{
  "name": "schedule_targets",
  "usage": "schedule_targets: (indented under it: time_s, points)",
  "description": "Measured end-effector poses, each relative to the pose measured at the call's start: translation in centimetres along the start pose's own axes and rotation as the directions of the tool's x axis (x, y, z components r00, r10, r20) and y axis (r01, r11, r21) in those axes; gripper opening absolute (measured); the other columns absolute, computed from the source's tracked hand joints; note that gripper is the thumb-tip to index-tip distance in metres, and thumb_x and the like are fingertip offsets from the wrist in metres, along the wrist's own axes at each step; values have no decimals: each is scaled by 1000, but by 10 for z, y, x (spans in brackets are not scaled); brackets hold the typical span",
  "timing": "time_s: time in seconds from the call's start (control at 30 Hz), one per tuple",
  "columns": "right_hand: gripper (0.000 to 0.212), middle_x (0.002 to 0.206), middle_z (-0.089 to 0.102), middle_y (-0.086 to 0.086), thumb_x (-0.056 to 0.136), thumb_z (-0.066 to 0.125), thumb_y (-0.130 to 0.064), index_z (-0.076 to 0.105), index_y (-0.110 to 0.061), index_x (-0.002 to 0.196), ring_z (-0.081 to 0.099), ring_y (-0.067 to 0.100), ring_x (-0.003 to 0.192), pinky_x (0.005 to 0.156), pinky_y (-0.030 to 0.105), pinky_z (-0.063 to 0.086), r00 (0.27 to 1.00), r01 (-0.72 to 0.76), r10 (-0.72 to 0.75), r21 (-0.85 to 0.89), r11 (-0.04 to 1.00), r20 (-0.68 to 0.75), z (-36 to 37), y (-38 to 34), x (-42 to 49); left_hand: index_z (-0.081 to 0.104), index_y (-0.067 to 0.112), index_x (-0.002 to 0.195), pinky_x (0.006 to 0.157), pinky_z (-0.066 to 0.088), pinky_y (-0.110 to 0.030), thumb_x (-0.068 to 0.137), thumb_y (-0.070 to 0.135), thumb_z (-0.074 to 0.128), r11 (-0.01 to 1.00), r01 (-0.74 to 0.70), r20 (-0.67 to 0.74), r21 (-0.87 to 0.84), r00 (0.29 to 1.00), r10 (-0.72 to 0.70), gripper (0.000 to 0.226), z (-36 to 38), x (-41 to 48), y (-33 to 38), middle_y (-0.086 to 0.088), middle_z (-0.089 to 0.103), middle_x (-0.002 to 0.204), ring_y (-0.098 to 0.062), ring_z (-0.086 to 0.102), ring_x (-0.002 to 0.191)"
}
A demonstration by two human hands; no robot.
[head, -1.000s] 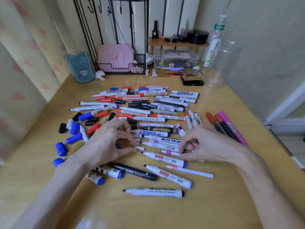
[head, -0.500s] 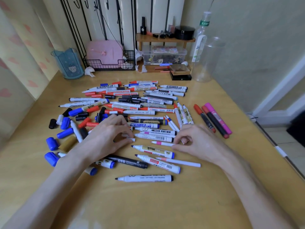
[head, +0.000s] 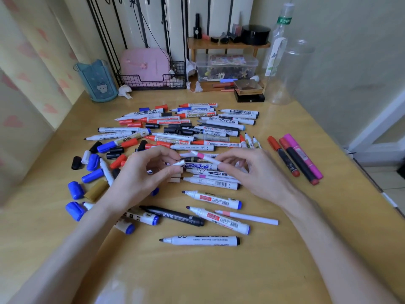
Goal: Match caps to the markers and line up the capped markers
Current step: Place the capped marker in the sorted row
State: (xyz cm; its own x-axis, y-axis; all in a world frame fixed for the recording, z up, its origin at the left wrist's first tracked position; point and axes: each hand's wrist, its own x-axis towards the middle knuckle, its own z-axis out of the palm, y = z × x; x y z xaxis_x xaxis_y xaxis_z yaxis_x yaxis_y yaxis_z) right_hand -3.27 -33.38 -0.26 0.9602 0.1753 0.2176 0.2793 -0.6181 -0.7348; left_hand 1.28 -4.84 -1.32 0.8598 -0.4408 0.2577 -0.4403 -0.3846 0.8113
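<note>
**Cap meeting its marker**

Just above the table (head: 197, 270), the left hand (head: 140, 174) pinched a small white cap (head: 178, 163) and the right hand (head: 252, 172) gripped a slim pink-banded marker (head: 205, 157) (not yet joined). Next, probably: press them together, then lay the marker by the capped row (head: 293, 159) at the right.

A tan table (head: 219, 270) is carrying white-barrelled markers (head: 200, 240), blue caps (head: 75, 190), red caps (head: 118, 160) and black caps (head: 76, 162). A thin white marker (head: 206, 157) is wearing a pink band, near a white cap (head: 178, 163). A curtain (head: 32, 84) is displaying pink hearts.

Glossy wooden table (head: 285, 260); smooth, seemingly plastic markers (head: 199, 240).
</note>
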Motion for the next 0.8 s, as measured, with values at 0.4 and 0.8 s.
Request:
schedule_targets:
  time_s: [0.4,0.8]
  points:
    - [14,100,62,-18,99,67,-15,74,-20,110,53,5,67,66,12,37,994,88,-92,-65,994,-64,2,0,-2,77,21,102,77,59,-29,90,22,79,1000,9,23,1,1000,-9,13,2,-1,2,3,77,93,-19,73,86]
    - [12,101,66,-12,99,67,-11,74,-17,107,49,8,63,62,11,34,984,134,-145,-108,985,-102,9,-7,-3,76,26,99,71,55,-22,92,26,78,999,31,-15,-3,999,-32,7,6,-2,5,2,75,87,-18,71,75]
